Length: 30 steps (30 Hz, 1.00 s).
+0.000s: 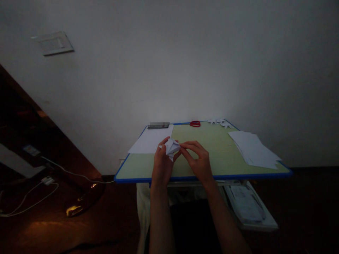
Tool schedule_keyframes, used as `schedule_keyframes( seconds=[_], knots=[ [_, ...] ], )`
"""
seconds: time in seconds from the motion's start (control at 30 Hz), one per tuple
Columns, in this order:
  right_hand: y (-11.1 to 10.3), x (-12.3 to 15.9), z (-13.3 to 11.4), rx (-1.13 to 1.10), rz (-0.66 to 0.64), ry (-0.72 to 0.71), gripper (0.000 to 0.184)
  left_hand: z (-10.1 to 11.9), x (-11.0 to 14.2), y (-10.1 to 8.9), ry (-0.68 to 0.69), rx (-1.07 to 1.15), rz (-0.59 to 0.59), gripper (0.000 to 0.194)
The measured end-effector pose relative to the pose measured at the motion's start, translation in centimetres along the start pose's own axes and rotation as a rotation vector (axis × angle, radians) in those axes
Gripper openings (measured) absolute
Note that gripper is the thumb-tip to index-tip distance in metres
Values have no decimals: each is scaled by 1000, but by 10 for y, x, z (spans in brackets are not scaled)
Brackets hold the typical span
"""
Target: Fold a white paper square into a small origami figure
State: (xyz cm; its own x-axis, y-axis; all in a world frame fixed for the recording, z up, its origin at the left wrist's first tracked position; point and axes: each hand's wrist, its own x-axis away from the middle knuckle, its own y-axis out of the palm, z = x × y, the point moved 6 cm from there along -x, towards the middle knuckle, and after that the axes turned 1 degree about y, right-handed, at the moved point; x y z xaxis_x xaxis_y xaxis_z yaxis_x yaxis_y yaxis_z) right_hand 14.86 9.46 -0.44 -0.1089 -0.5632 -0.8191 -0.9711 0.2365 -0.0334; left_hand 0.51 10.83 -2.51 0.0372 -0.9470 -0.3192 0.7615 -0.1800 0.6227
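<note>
A small folded white paper figure (172, 146) with pointed corners is held above the front part of the table. My left hand (162, 160) grips it from the left, with the thumb on its near face and fingers behind. From the right, my right hand (197, 158) pinches the figure's right tip between thumb and index finger. Which folded shape it is, I cannot make out. Beyond my left hand lies a flat white sheet of paper (148, 143).
The green table (196, 141) has a blue edge. Red-handled scissors (195, 124), a dark phone-like object (158, 126) and several folded paper pieces (219, 122) lie along its back. A stack of paper (253, 148) sits at the right. Below is an open drawer (249, 204); a white cable (79, 175) runs left.
</note>
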Motion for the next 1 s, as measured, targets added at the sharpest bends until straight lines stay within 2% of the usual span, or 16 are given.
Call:
schedule_keyframes(
  seconds=[0.6,1.0],
  knots=[
    [1,0,-1,-16,-54,22,12,2,1,4,3,0,-28,48],
    [-1,0,6,-1,15,90,7,1,0,4,28,-20,-44,49]
  ],
)
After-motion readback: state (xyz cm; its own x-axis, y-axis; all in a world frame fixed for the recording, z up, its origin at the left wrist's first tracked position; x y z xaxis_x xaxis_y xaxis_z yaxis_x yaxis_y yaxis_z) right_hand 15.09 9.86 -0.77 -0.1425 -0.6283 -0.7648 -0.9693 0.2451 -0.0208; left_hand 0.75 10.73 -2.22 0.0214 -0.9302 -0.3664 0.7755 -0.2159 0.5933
